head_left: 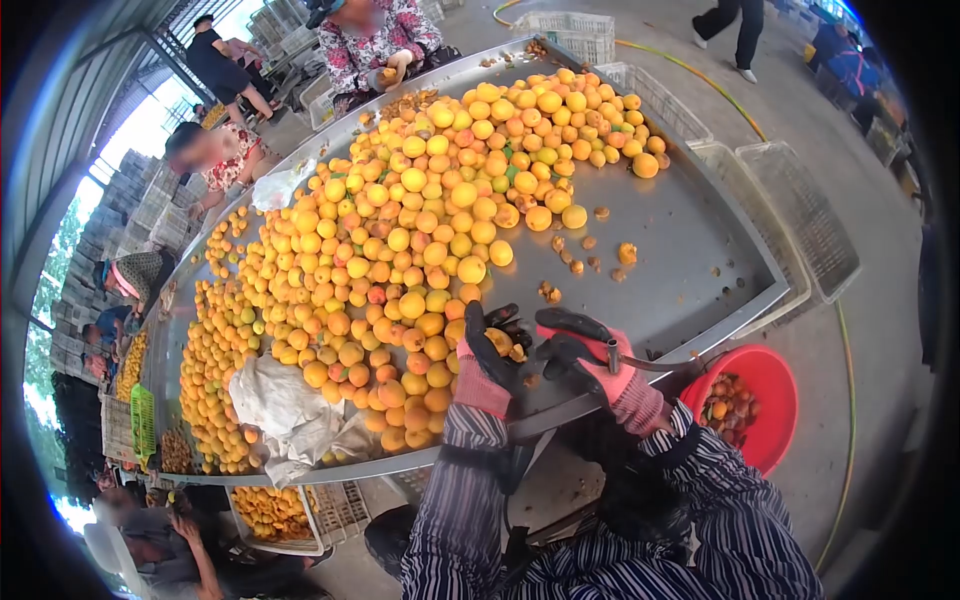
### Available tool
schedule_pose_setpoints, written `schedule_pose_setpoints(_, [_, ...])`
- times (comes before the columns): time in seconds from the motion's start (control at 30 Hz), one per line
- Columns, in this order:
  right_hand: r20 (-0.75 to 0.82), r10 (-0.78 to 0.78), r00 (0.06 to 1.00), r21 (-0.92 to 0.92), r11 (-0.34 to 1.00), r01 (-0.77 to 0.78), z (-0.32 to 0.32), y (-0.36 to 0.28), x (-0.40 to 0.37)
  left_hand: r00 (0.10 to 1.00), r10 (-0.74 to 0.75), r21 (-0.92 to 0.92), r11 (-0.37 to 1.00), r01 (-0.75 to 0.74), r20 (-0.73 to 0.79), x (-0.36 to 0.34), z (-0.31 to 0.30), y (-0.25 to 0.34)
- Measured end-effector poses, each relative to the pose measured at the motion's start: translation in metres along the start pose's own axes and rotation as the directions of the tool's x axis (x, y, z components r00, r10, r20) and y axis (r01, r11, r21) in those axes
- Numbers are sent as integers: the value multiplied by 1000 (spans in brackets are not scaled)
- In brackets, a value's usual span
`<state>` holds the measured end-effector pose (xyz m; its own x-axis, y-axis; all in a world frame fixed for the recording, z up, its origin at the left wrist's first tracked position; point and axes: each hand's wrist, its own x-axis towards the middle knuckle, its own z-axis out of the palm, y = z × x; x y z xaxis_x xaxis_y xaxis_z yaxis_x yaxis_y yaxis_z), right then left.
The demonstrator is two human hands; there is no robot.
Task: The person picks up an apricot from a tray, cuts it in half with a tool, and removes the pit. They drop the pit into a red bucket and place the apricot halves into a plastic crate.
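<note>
My left hand, in a pink glove with black palm and fingers, is closed around a split apricot at the near edge of the metal table. Its cut orange flesh faces my right hand. My right hand, gloved the same way, is closed on a thin curved metal tool that sticks out to the right; its working end is hidden. The two hands are close but apart. Just beyond my left hand lies a large heap of whole apricots.
A red bucket with pits and scraps stands right of my arm. Scraps dot the table. A whitish cloth lies at left. Crates line the right side. Other people sit along the far and left edges, one person opposite.
</note>
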<state>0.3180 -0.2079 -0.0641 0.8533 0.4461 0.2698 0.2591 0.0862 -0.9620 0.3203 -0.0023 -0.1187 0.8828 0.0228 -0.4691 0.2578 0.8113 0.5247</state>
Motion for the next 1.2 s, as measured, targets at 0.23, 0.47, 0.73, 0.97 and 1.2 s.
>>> schedule_pose_setpoints(0.23, [-174,164,971,-87,980,-181,18,44,-9,949,207,129,975,-180,-237,-30,12,12])
schedule_pose_setpoints(0.47, [-216,-230,949,-426,897,120,24,33,13,767,544,428,816,-388,-342,-94,-19,35])
schedule_pose_setpoints(0.73, [197,190,962,-697,717,1,72,13,60,994,-59,988,125,-87,95,-189,-53,-12])
schedule_pose_setpoints(0.97, [300,436,849,-912,392,121,124,35,101,987,133,966,-226,122,-93,-210,-96,-37])
schedule_pose_setpoints(1.2, [300,341,891,-859,503,97,95,39,99,971,237,914,383,-136,45,-201,-114,-39])
